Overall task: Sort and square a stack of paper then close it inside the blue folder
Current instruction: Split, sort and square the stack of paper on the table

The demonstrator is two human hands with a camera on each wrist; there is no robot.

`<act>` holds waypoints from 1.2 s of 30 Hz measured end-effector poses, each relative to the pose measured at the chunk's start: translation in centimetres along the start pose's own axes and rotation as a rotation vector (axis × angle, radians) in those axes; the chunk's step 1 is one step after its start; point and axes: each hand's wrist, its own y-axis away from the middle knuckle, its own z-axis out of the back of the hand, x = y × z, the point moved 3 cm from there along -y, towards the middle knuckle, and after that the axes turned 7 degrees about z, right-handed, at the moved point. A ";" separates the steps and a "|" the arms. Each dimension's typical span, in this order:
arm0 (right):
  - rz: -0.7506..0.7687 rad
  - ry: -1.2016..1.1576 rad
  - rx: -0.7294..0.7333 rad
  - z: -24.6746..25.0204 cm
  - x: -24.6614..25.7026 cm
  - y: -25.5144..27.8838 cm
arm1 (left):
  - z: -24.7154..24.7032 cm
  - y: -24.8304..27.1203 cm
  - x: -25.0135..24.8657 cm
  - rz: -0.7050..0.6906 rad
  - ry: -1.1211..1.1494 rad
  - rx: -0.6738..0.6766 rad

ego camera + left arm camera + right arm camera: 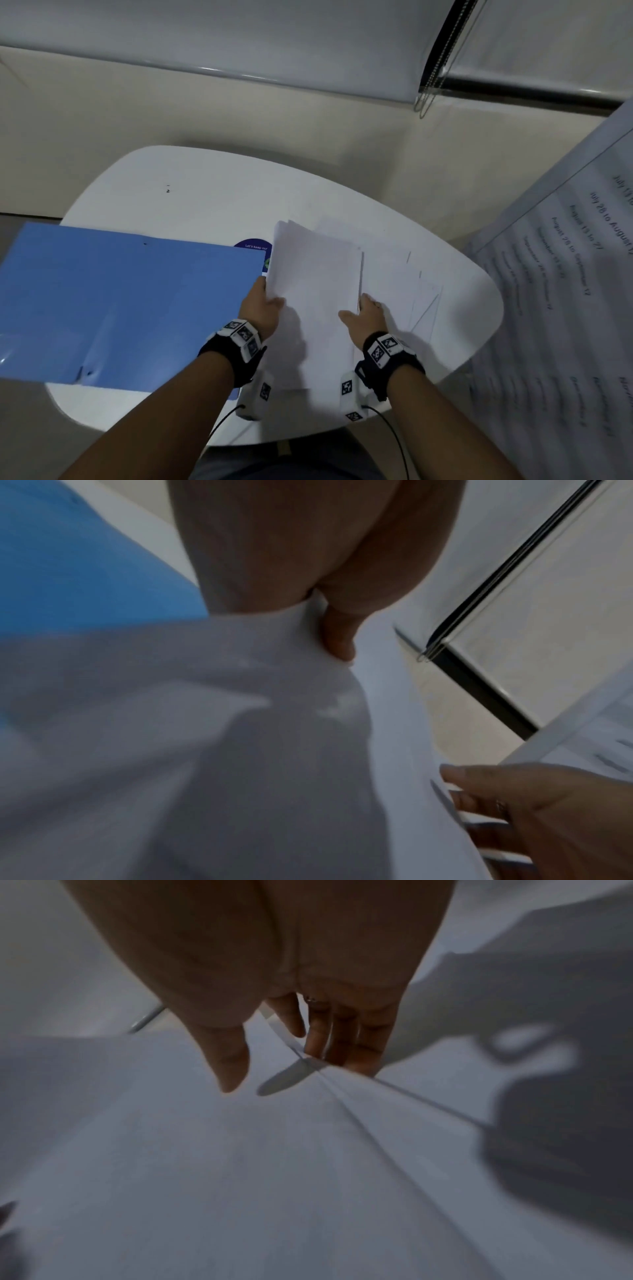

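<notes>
A stack of white paper (315, 284) lies uneven on the white table (205, 192), its sheets fanned at the far end. My left hand (270, 301) pinches the stack's left edge, thumb (339, 639) on top and fingers hidden beneath the paper (240, 723). My right hand (363, 311) is at the stack's right edge. Its fingers (342, 1042) are straight against the paper edge (308, 1150), and the thumb hovers just above the top sheet. The blue folder (120, 301) lies open on the left, overhanging the table.
More loose white sheets (421, 298) are spread on the table right of the stack. A round purple sticker (255, 245) peeks out between folder and stack. A large printed sheet with dates (565, 274) stands at the right. Floor surrounds the table.
</notes>
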 end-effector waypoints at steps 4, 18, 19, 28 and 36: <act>0.089 -0.447 -0.046 2.8 2.1 1.6 | 3.4 2.2 -0.7 -0.177 0.234 0.147; 0.456 -0.712 -0.291 10.7 10.4 6.7 | 4.9 4.2 -8.1 -0.477 0.267 0.106; 0.438 -0.692 -0.294 10.4 10.0 6.6 | 4.4 3.9 -7.6 -0.462 0.225 0.130; 0.543 -0.773 -0.390 11.6 11.5 7.9 | 3.8 5.2 -10.0 -0.440 0.559 0.114; 0.550 -0.712 -0.541 11.4 12.5 9.0 | 4.3 6.5 -13.0 -0.539 0.669 -0.146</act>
